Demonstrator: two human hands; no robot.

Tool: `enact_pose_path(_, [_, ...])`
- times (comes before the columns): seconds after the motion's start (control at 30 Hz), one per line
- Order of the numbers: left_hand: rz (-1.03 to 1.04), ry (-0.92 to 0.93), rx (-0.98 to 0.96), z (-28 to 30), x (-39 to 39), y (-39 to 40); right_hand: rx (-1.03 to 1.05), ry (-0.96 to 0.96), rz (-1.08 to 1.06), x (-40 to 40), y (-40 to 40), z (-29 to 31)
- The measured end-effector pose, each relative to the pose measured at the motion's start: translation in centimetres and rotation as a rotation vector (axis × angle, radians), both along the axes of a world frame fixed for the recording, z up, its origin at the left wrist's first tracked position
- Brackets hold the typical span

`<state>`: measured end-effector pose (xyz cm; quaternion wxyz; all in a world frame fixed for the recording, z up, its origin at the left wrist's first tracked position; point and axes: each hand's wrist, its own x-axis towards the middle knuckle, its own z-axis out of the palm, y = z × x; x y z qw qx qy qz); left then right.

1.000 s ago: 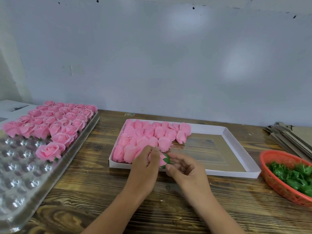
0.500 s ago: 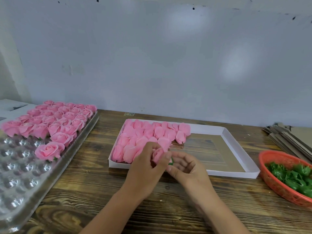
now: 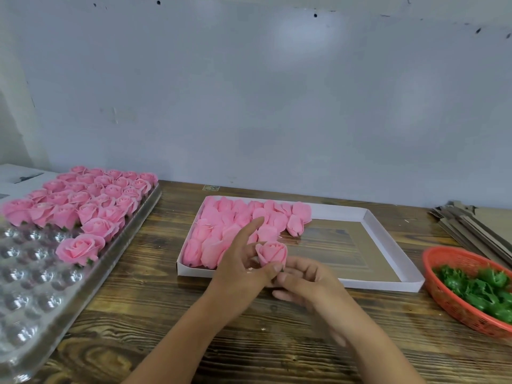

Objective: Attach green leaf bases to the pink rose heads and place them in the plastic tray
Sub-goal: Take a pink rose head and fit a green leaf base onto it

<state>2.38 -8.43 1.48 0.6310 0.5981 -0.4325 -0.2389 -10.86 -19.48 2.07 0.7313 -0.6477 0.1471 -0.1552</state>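
Far to the left of the left hand [image 3: 243,275] a clear plastic tray [image 3: 30,309] lies on the wooden bench [image 3: 155,322]. Its far half is filled with finished roses [image 3: 83,200] standing upright in rows; its near half shows bare round cups. The nearest finished rose sits alone at the front of the filled part.

Just beyond both hands lies a shallow white box [image 3: 388,281]. Its left part is packed with pink rose heads [image 3: 235,220] lying on their sides, and its right part shows the bare brown floor.

The left hand holds a pink rose [image 3: 271,253] from the left, thumb curled against its lower part, while the forefinger points up and away over the box. The rose stands upright, bloom toward the camera, above the near edge of the box. The right hand [image 3: 307,281] meets it from below and to the right, fingertips curled in at the base of the rose. A sliver of dark green shows there, likely the leaf base, though the fingers hide most of it.

Beyond the box, near the wall, a small sticker [image 3: 211,187] is stuck on the bench; its print is too small to read.

Well to the right of the right hand an orange mesh basket [image 3: 454,286] holds a heap of green leaf bases [image 3: 482,289]. Behind it lies a stack of flat cardboard sheets [image 3: 476,223].
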Motion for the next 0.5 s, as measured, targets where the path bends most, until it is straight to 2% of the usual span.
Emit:
enact_pose_path(0.1, [-0.078,0.056,-0.008,0.0,0.2,0.0,0.038,0.032,0.067,-0.5,-0.4,0.3])
enact_pose_path(0.27, [-0.166,0.049,-0.006,-0.3,0.6,0.2,0.056,0.037,0.098,-0.3,0.0,0.1])
enact_pose_path(0.4, [-0.066,-0.040,-0.090,0.7,0.2,0.4,-0.112,0.036,0.008,0.2,0.5,-0.2])
enact_pose_path(0.5, [-0.030,-0.031,-0.105,0.8,-0.1,0.4,-0.242,0.015,-0.004,0.3,0.9,-0.2])
